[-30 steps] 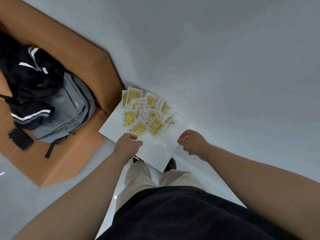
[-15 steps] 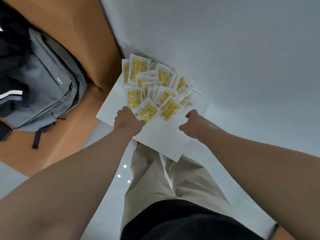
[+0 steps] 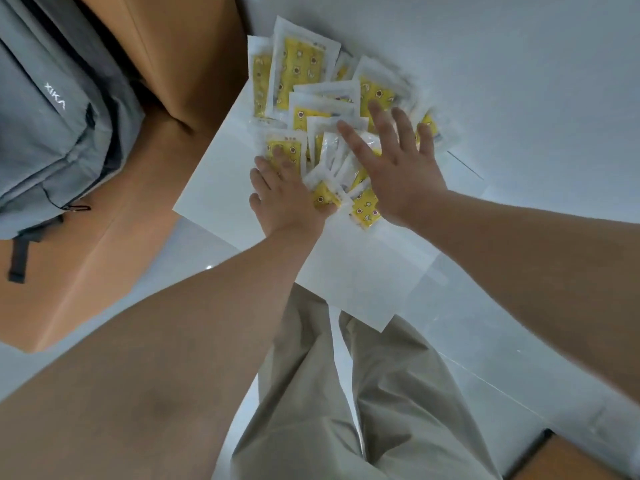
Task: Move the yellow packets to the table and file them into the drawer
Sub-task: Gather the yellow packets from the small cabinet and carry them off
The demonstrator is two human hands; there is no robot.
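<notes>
— Entry one: where do the goods lie?
— Yellow packets [image 3: 299, 74], clear-edged, printed with small figures. They form one loose, overlapping heap on the far end of the white board [image 3: 221, 199] in front of you, pushed up against the pale wall [image 3: 485, 46].
— Entry two: my left hand?
— Your left hand [image 3: 289, 202] is palm down on the near-left edge of the heap. Its fingers lie fairly straight across one packet, and the thumb rests against the edge of another. It presses rather than grips.
— Entry three: the right?
— Your right hand [image 3: 398, 168] is palm down over the middle of the heap. The fingers are straight and spread wide, with the tips reaching the farther packets. I cannot tell whether the palm touches the heap or hovers just above it. The two hands sit side by side, nearly touching.
— Other stock?
— A grey backpack [image 3: 55, 109] rests on a brown cardboard surface [image 3: 180, 46] to your left, just beside the board. Your beige trousers [image 3: 363, 393] are below, over a glossy pale floor [image 3: 485, 358].
</notes>
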